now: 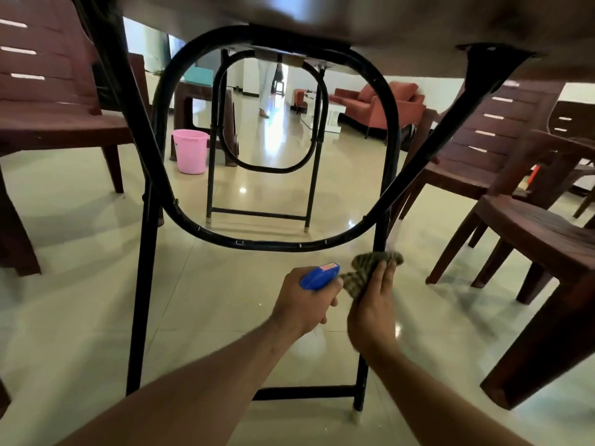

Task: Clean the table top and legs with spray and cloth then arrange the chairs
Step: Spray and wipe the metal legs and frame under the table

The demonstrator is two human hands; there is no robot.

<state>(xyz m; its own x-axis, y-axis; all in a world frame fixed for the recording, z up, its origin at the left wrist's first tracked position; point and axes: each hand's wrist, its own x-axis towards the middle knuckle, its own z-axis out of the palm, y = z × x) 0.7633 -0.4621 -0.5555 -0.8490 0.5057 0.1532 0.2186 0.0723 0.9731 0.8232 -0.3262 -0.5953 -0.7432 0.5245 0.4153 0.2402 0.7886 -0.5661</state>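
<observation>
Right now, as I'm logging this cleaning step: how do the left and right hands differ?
The left hand grips the blue spray bottle, clear of the leg. The right hand holds the striped cloth on the black table leg. Both reach out below the table top.

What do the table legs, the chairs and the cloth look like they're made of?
Table legs: likely black-painted metal tubing, bent in smooth curves, glossy. Chairs: probably moulded plastic, matte reddish-brown, with slotted backs. Cloth: soft woven fabric, striped, crumpled in the right hand.

Black table legs (pixel 141 284) and chairs (pixel 528 239) hem the open floor (pixel 257 201).
</observation>
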